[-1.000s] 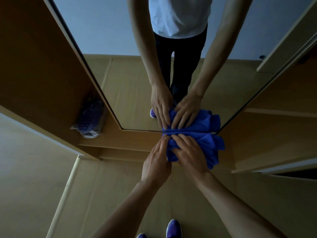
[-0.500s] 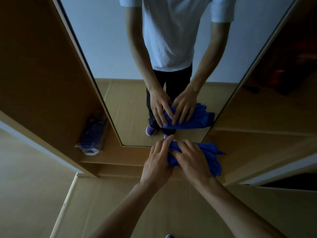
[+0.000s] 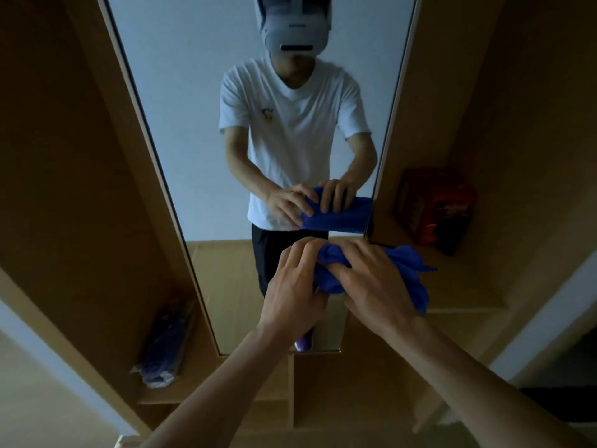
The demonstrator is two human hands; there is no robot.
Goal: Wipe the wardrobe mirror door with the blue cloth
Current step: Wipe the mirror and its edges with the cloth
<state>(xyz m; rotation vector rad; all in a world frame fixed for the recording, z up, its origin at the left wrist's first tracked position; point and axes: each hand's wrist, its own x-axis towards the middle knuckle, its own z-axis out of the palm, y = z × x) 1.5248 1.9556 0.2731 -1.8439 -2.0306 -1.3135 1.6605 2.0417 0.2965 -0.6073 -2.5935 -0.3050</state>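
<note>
The tall wardrobe mirror door (image 3: 193, 124) stands straight ahead and reflects me. Both my hands hold the bunched blue cloth (image 3: 410, 270) in front of the glass's lower right part, near its right edge. My left hand (image 3: 294, 286) grips the cloth's left end. My right hand (image 3: 374, 282) lies over its middle with fingers curled round it; loose folds hang out to the right. A gap shows between the cloth and its reflection, so I cannot tell if it touches the glass.
A red box (image 3: 436, 208) sits on the wardrobe shelf right of the mirror. A plastic bag with something dark purple (image 3: 164, 350) lies on the low shelf to the left. Wooden wardrobe panels flank the mirror on both sides.
Both hands have carried the cloth up from the mirror's bottom edge to higher on the glass. My view has tilted upward, bringing my whole reflection into sight.
</note>
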